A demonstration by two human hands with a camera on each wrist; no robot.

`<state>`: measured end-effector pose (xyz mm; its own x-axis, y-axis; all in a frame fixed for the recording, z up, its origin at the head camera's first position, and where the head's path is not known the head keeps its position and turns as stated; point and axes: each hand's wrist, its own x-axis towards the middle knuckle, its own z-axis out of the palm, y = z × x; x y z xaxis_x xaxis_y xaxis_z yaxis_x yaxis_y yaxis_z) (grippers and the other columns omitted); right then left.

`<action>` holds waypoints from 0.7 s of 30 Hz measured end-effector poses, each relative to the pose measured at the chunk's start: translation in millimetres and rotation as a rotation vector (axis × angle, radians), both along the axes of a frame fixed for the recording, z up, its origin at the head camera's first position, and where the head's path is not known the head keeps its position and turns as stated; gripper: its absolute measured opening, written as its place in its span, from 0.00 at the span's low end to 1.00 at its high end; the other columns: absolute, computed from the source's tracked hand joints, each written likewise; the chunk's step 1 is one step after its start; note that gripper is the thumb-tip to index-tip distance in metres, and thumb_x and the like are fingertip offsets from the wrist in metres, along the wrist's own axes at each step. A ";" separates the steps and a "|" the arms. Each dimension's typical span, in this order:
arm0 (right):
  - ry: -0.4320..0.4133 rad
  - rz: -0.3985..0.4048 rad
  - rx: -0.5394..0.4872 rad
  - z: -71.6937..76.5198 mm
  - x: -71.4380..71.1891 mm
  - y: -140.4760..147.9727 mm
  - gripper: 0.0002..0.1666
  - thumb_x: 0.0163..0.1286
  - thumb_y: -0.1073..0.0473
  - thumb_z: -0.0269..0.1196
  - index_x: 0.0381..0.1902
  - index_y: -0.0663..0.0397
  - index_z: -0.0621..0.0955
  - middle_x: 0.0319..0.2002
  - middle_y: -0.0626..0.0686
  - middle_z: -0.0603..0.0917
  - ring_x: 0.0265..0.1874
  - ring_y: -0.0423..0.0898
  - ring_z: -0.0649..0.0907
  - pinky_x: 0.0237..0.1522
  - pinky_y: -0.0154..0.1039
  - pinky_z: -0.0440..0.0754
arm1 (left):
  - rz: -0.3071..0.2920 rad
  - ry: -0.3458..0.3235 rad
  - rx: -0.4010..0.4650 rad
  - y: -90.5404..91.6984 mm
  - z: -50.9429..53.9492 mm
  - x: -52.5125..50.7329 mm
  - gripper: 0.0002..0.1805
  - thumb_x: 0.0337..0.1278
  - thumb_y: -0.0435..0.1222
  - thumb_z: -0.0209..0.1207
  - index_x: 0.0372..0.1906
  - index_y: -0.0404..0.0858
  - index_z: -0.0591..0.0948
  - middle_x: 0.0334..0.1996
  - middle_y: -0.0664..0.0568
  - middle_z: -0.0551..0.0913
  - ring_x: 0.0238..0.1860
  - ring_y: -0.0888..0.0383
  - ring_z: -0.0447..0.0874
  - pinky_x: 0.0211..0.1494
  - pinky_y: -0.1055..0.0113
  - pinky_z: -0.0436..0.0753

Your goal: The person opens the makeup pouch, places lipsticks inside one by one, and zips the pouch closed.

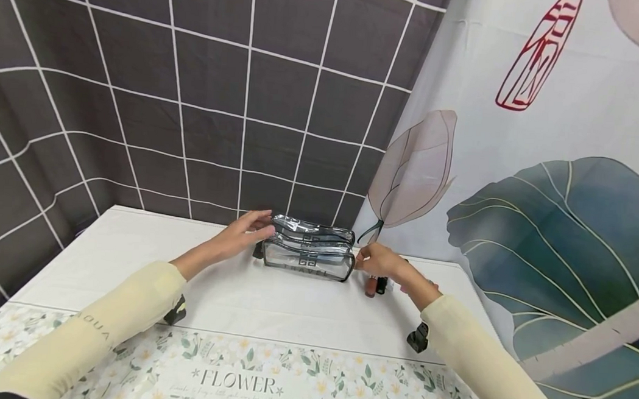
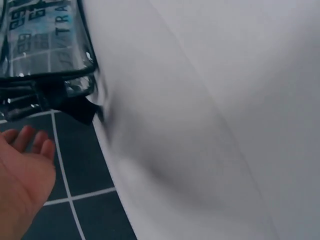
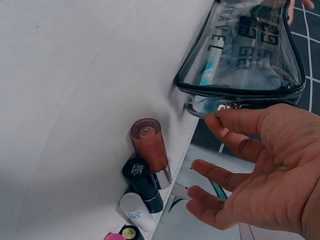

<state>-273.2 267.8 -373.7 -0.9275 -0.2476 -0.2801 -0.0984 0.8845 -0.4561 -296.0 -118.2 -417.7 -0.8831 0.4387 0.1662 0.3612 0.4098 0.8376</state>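
A clear plastic travel pouch (image 1: 308, 261) with black edging and printed letters stands on the white table. Through its clear side in the right wrist view shows a slim item (image 3: 212, 62), white and blue. My right hand (image 1: 380, 261) is at the pouch's right end, where thumb and forefinger pinch the metal zipper pull (image 3: 229, 107); the other fingers are spread. At the opposite end is my left hand (image 1: 247, 232), fingers loosely extended by a black tab (image 2: 77, 107). Whether it touches the pouch, I cannot tell.
Beside my right hand stand a reddish lip gloss tube (image 3: 150, 147), a black tube (image 3: 141, 182), a white tube (image 3: 136, 210) and a pink item (image 3: 115, 236). A dark gridded cloth (image 1: 208, 125) hangs behind the table; a floral cloth (image 1: 242, 378) covers its front.
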 end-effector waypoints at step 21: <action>0.039 0.015 0.078 -0.8 1.6 3.4 0.11 0.78 0.52 0.67 0.44 0.55 0.88 0.39 0.60 0.93 0.48 0.55 0.89 0.60 0.55 0.84 | 0.013 0.280 0.027 21.0 14.3 1.6 0.20 0.76 0.30 0.67 0.67 0.29 0.87 0.67 0.37 0.82 0.68 0.38 0.75 0.76 0.38 0.82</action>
<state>-271.6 271.1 -374.4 -0.9344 -0.2406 -0.2628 -0.1285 0.9155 -0.3812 -294.4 -97.2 -403.4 -0.8068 0.4195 0.4160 0.5748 0.3947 0.7168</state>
